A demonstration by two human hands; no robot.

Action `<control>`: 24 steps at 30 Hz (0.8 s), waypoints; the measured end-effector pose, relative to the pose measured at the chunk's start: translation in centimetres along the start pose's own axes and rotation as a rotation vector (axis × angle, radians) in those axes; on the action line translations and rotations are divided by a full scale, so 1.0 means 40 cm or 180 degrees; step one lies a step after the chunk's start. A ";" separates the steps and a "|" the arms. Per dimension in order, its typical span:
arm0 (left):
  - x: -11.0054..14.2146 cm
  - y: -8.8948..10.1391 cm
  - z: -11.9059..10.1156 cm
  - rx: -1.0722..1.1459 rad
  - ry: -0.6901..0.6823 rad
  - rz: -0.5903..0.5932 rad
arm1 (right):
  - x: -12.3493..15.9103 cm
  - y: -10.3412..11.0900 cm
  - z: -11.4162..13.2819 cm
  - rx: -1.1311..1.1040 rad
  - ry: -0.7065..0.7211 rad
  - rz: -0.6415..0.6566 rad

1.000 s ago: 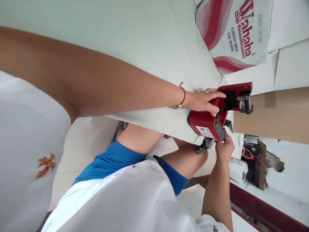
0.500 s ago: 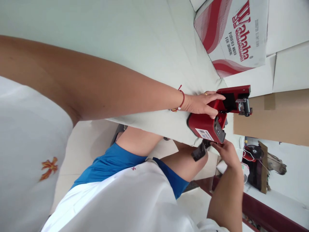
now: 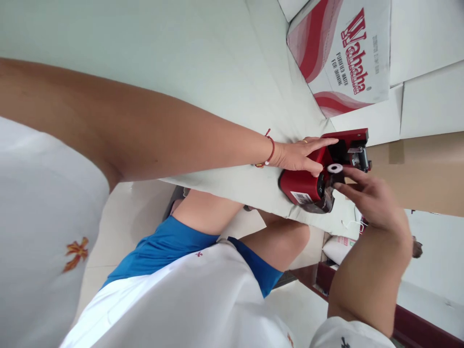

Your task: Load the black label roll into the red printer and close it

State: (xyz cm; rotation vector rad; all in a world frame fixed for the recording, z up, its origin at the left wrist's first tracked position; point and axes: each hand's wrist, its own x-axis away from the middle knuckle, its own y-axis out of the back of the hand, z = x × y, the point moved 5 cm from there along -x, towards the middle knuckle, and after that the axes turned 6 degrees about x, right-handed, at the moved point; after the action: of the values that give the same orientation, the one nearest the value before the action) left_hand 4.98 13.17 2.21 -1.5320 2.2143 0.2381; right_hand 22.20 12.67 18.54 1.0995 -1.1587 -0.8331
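Note:
A small red printer (image 3: 295, 183) stands on the pale table near its edge, with its lid (image 3: 353, 137) swung up and a roller on the lid. My left hand (image 3: 302, 155) lies across the printer, thumb and forefinger stretched apart, the forefinger reaching the lid and the thumb by the opening. Its other fingers are mostly hidden. Between thumb and fingers, my right hand (image 3: 366, 191) holds a dark paper roll (image 3: 335, 170) with a pale, ring-shaped end, over the opening. A dark, shiny strip (image 3: 319, 207) trails down from it across the printer's front.
A Wahaha water carton (image 3: 351, 58) stands at the back of the table (image 3: 217, 63), beside white boxes (image 3: 431, 106) and a brown cardboard box (image 3: 420, 176). A white cable (image 3: 350, 224) lies near the right end. My legs are below the table edge.
My right hand has risen from below the printer's front to its opening, bringing the paper roll into sight. The dark strip has come up too. My left hand stays on the printer.

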 end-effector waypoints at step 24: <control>-0.035 -0.013 0.023 -0.0037 0.0111 -0.0117 | 0.006 0.017 0.096 0.0235 0.0964 -0.0760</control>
State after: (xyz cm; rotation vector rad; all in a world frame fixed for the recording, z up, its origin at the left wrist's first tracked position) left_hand 6.11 14.52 2.06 -1.5928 2.2131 0.2149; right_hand 18.49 11.76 19.37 1.3916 -0.8206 -0.7775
